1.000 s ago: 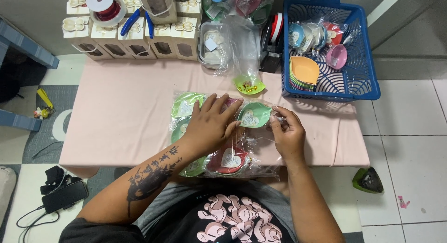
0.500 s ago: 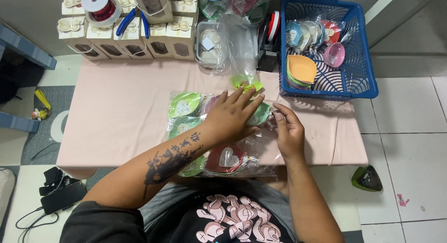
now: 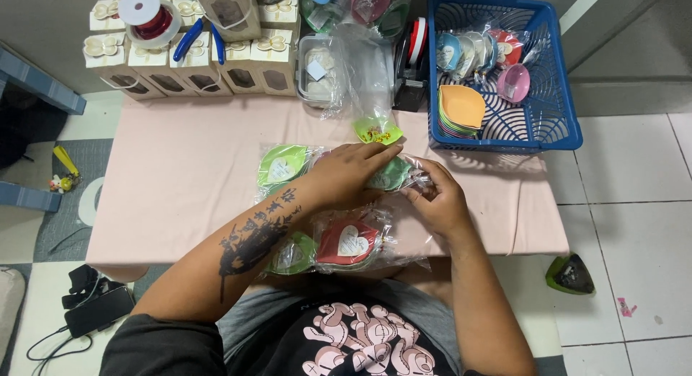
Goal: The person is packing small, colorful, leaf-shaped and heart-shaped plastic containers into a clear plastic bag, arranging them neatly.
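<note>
A: Starting wide, the pink-covered bench runs under both forearms, and the blue basket sits beyond the right hand, up and to its outer side, with small round packets in it.

B: In the basket's near corner there's a stack of orange paper leaves, well apart from either hand.

A: Beyond the left hand, along the far edge, a row of cream gift boxes with windows. A spool of red ribbon rests on top of them, and blue-handled scissors lie beside it.

B: Closer in, a loose clear plastic bag sits just past the fingertips, with a green paper leaf at its near end.

A: Now the hands. The left hand lies palm down with its fingers stretched out flat, pressing on a clear-wrapped green packet. It isn't closed around anything.

B: And the right hand is just beside it, fingers curled in, pinching the plastic wrap at that same packet's edge. The two hands are almost touching.

A: So the green packet is between them, under the left fingertips and against the right fingers.

B: Behind the left wrist lies another wrapped green piece. Nearer the body, below both hands, is a wrapped red piece with a white heart.

A: And beside that one, under the left forearm, one more green packet.
</note>
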